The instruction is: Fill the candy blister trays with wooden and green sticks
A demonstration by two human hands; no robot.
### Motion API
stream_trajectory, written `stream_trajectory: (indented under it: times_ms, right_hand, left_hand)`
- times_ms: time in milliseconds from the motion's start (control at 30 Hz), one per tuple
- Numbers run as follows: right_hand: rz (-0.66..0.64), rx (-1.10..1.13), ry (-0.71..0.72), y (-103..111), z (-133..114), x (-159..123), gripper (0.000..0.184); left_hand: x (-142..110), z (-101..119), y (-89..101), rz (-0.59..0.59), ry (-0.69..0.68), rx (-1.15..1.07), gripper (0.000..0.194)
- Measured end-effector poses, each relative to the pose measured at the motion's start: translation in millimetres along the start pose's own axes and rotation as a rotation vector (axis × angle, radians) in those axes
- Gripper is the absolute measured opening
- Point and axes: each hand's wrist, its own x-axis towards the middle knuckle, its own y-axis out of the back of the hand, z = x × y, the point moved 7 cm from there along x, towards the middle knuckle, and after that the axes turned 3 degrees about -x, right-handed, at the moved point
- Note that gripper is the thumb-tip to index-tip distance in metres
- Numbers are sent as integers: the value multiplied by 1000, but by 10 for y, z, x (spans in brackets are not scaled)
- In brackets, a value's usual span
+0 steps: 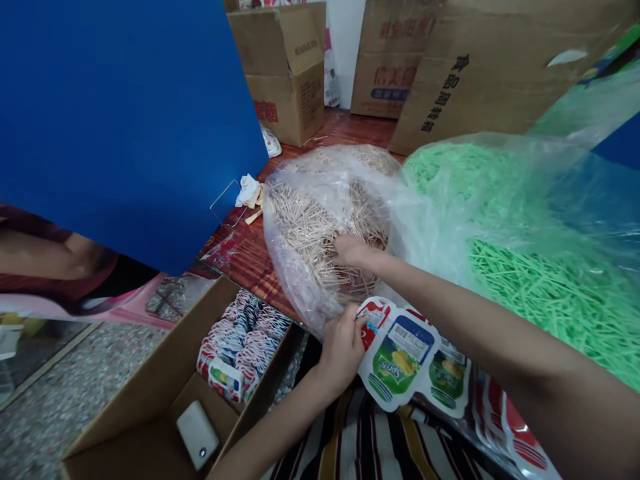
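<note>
My right hand (353, 252) reaches into an open clear plastic bag (287, 267) of thin, pale wooden-looking sticks (305, 223). Its fingers are sunk among the sticks and hidden. Just below, my left hand (343, 350) is closed, its curled fingers at the edge of a red printed packet (374, 323). Beside that packet lie a green and blue one marked Sprite (397, 360) and another green one (449, 377). More red packets (523, 433) trail to the lower right, over the striped cloth (380, 440) on my lap.
At lower left, a cardboard box (145, 387) holds rows of similar packets (225, 377) and a white device (197, 433). A bag of green strips (545, 287) is on the right. Cartons (285, 73) stand behind; a blue panel (125, 127) and another person's arm (45, 253) are left.
</note>
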Motion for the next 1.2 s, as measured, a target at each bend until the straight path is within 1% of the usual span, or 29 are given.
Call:
stream_trajectory:
  times_ms: [133, 233, 333, 433, 500, 633, 733, 833, 933, 1067, 1133, 1200]
  right_hand:
    - [-94, -53, 16, -10, 6, 53, 35]
    - [-157, -89, 49, -64, 22, -18, 38]
    - [-188, -75, 143, -128, 40, -142, 34]
    - [-164, -22, 223, -142, 120, -264, 23]
    - [-117, 29, 242, -113, 211, -335, 20]
    - [-29, 151, 230, -36, 380, -472, 28]
    - [-7, 206, 200, -37, 426, -534, 29]
    - [-2, 202, 158, -91, 395, -529, 24]
    - [-16, 165, 144, -170, 291, -496, 20]
    - [-23, 88, 131, -214, 129, -479, 27]
    - [-19, 49, 122, -205, 53, -480, 32]
    - [-29, 21, 119, -204, -16, -474, 34]
  left_hand:
    - [5, -26, 39, 17, 31, -25, 12]
    - [-9, -44, 85, 46, 62, -41, 12]
    - [-19, -33, 84, 21, 49, -78, 14]
    - [-28, -8, 49, -12, 21, -106, 17]
    - [-34, 7, 38, -2, 2, -126, 18]
    - [-38, 2, 28, 34, -10, -168, 17]
    - [-34, -27, 1, 39, 10, -172, 19]
    - [-37, -40, -55, 22, 16, -189, 17]
    - [-46, -44, -113, 2, 19, -202, 17]
    - [-54, -36, -137, -5, 16, -195, 17]
    - [-54, -21, -124, -3, 9, -185, 17]
    - [-53, 0, -104, 3, 3, -175, 17]
